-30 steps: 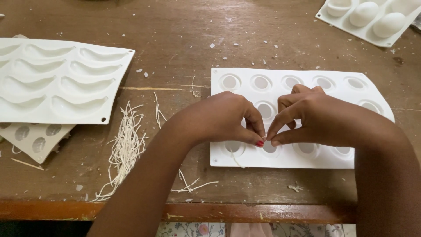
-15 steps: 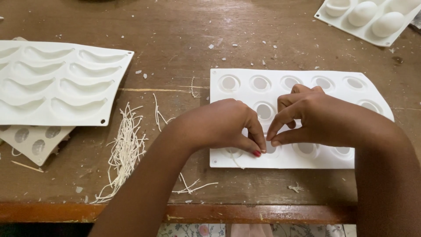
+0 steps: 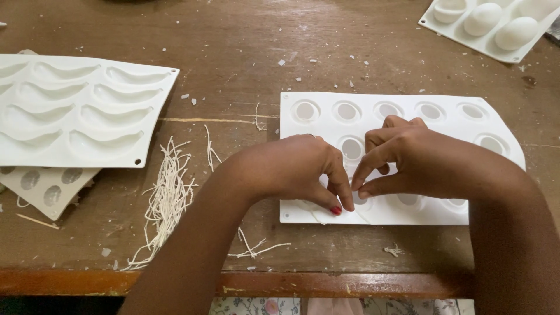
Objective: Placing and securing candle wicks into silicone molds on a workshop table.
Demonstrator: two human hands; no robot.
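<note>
A white silicone mould (image 3: 324,125) with rows of round cavities lies flat on the wooden table. Both my hands rest on its near row. My left hand (image 3: 286,166), its thumbnail painted red, pinches thumb and forefinger together over a near cavity. My right hand (image 3: 426,160) pinches right beside it, so the fingertips of both hands almost touch. A thin white wick strand (image 3: 363,216) runs out from under the fingertips across the mould's near edge. The part between the fingers is hidden.
A loose pile of white wick strands (image 3: 166,195) lies left of the mould. A crescent-cavity mould (image 3: 76,111) rests on a smaller round-cavity mould (image 3: 44,184) at far left. An egg-shaped mould (image 3: 490,26) sits at the back right. The table's front edge (image 3: 291,283) is close.
My left hand has slid slightly toward me and its thumb tip now sits lower on the mould. My right hand has barely shifted.
</note>
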